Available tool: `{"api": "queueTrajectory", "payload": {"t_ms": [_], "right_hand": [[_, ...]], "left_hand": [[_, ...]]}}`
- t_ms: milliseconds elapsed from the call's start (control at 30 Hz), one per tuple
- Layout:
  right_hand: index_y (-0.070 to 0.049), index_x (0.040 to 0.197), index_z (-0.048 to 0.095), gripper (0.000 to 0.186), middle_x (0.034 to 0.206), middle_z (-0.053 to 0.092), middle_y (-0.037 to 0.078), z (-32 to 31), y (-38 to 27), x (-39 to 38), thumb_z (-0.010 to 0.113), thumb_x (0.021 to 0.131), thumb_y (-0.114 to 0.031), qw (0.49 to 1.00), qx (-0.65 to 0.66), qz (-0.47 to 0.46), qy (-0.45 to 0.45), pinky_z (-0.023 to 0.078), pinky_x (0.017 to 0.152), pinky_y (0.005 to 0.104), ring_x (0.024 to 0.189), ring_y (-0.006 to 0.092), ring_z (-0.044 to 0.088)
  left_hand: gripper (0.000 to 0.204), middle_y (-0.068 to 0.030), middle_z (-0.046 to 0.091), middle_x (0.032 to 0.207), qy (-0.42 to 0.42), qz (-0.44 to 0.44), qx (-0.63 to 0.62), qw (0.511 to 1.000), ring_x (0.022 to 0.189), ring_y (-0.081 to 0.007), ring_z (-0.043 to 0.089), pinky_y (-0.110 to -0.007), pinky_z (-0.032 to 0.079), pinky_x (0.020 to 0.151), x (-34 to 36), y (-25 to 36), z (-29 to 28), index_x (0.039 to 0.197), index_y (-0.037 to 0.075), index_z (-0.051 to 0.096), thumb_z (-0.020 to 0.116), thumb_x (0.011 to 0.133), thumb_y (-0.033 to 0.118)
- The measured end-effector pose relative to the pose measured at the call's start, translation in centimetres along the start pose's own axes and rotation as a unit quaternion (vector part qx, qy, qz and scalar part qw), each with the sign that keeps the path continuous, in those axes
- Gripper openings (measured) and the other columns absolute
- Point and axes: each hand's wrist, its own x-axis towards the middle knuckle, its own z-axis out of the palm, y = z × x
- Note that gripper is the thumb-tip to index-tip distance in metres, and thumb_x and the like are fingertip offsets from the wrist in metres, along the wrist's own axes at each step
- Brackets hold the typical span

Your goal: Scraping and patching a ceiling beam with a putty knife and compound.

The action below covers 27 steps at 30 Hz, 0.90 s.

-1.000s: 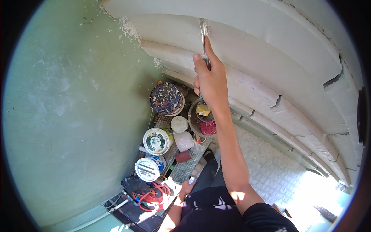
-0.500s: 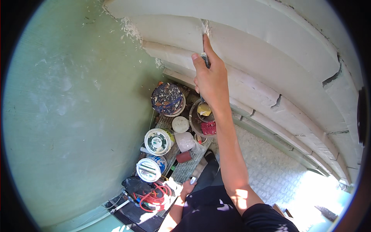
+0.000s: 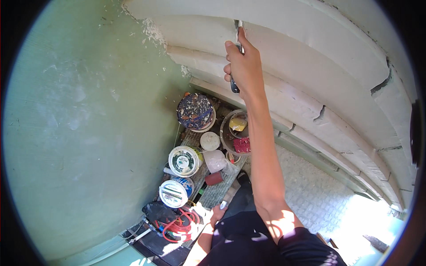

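My right hand [image 3: 247, 66] is raised at the end of my outstretched arm, its fingers wrapped around the dark handle of a scraper [image 3: 235, 84]. The index finger lies along the tool toward its narrow metal blade, which meets the seam below the upper white ledge [image 3: 195, 9]. Low in the view, my left hand [image 3: 216, 214] is closed beside my dark-clothed leg. A small whitish piece, too small to identify, sticks out of its fingers.
Stepped white ledges with cracks [image 3: 319, 114] curve away to the right. A green wall [image 3: 80, 133] stands at left. On wooden boards sit a debris-covered bucket [image 3: 195, 111], lidded tubs [image 3: 183, 161], a round basin [image 3: 225, 133], a red block [image 3: 214, 178] and a coiled red hose [image 3: 188, 226].
My right hand has moved up and slightly to the right with the scraper, and more of its dark handle shows below the palm. The left hand has barely moved.
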Motion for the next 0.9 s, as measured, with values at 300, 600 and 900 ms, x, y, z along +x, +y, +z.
{"api": "queueTrajectory", "payload": {"t_ms": [300,600,900], "right_hand": [[-0.010,0.148,0.035,0.058,0.064,0.050,0.006,-0.9,0.5,-3.7,0.052,0.093,-0.018,0.997,-0.053,0.048,-0.008,0.045,0.048,0.0321,0.047,0.0143,0.049],[-0.013,0.151,0.028,0.059,0.066,0.034,-0.003,-1.2,1.8,-3.7,0.051,0.096,-0.017,0.998,-0.045,0.038,-0.006,0.035,0.041,0.0269,0.047,0.0088,0.037],[-0.016,0.151,0.029,0.059,0.072,0.041,0.000,-2.2,2.7,-2.6,0.052,0.096,-0.017,0.996,-0.050,0.065,-0.035,0.035,0.041,0.0272,0.049,0.0091,0.039]], "left_hand": [[0.047,-0.0257,0.067,0.100,0.005,0.003,-0.011,1.000,0.098,-0.0403,0.064,-0.045,0.049,0.086,-1.3,0.8,-0.3,0.106,0.000,0.066,0.066,0.082,0.040],[0.050,-0.0263,0.065,0.105,-0.003,0.012,0.009,1.000,0.102,-0.0409,0.062,-0.046,0.048,0.089,-1.1,0.8,-0.3,0.107,0.000,0.065,0.064,0.082,0.044],[0.051,-0.0271,0.065,0.104,0.005,0.023,0.029,0.999,0.101,-0.0423,0.062,-0.047,0.048,0.088,-2.3,2.6,-1.3,0.107,0.000,0.065,0.063,0.083,0.045]]}}
